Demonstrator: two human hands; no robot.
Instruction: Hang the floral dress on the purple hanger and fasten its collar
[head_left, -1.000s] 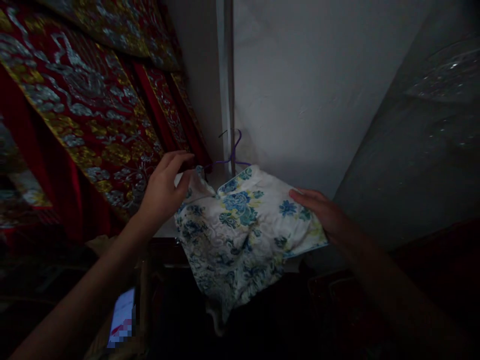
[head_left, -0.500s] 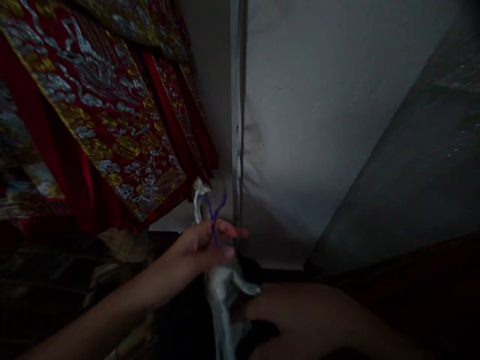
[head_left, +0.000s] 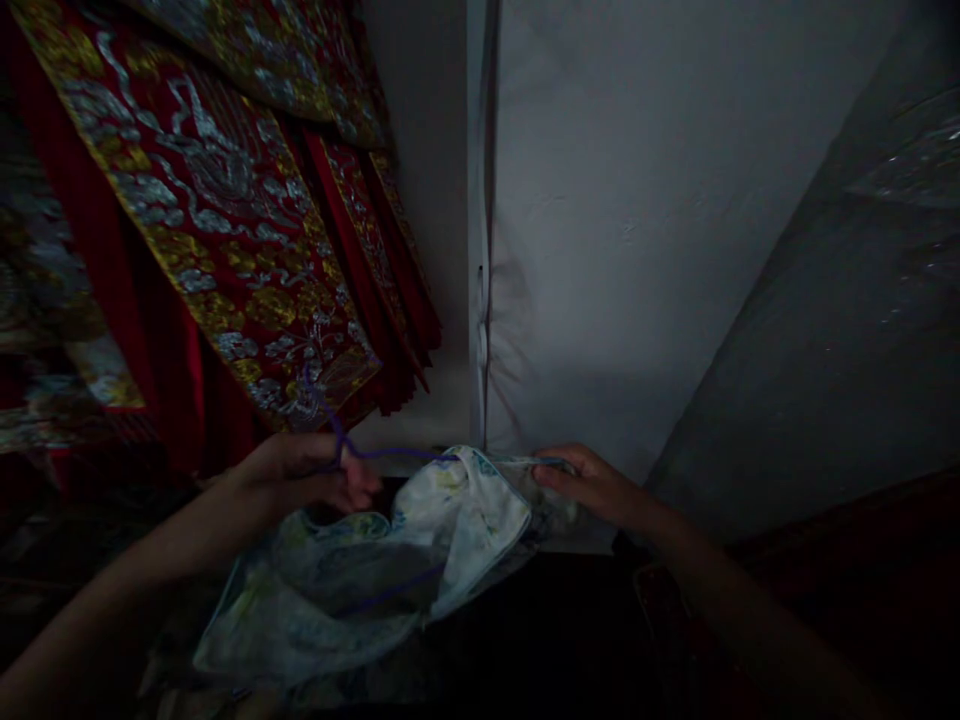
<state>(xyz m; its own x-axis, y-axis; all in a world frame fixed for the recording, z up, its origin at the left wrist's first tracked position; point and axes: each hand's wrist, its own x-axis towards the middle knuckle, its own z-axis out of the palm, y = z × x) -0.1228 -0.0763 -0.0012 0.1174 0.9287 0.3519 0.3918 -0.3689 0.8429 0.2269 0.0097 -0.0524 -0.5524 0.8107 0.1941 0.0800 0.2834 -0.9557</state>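
"What does the left hand [head_left: 300, 470] have?"

"Its fingers are curled around a purple hanger [head_left: 401, 452] near the base of the hook, which points up and to the left."

"And the right hand [head_left: 589, 487]?"

"Thumb and fingers pinch the trimmed edge of a pale floral garment [head_left: 484, 540]."

"Where does the garment sit?"

"In the air, between the hands and sagging below them. One arm of the hanger reaches from the left hand to the garment's upper fold; another purple stretch shows lower down, across its open inside."

"What's around it?"

"A pale wall [head_left: 600, 250] beyond, with a vertical strip [head_left: 478, 200] rising between the hands, and an embroidered red cloth [head_left: 247, 240] hanging at upper left. The lower part is too dark to read."
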